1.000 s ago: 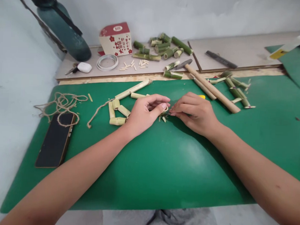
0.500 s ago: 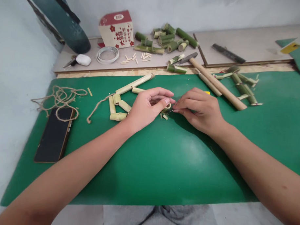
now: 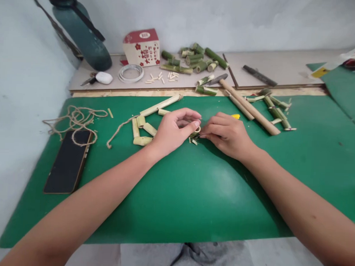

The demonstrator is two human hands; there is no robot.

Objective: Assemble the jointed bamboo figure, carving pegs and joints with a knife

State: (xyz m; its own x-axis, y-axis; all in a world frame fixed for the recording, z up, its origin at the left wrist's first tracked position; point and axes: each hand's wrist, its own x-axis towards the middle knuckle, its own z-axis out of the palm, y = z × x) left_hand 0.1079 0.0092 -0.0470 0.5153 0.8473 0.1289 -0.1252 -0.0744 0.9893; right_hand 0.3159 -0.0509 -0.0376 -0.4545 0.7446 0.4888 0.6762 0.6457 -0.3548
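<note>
My left hand curls around a short pale bamboo piece, whose round hollow end shows past the fingertips. My right hand is closed in a pinch beside it, on a thin dark-tipped tool touching or very near the bamboo. The fingers hide most of that tool. Small bamboo shavings lie on the green mat below. Peeled bamboo pieces are grouped left of my left hand, and a longer peeled stick with twine at its ends lies behind them.
A hammer and a green bamboo assembly lie to the right. Something yellow is behind my right hand. At left are a phone and loose twine. Cut bamboo, a box and tape are on the back ledge.
The camera view has shifted slightly, so the scene sits lower. Both hands stay together at the bamboo piece, with the right fingertips and tool tip slightly moved against it.
</note>
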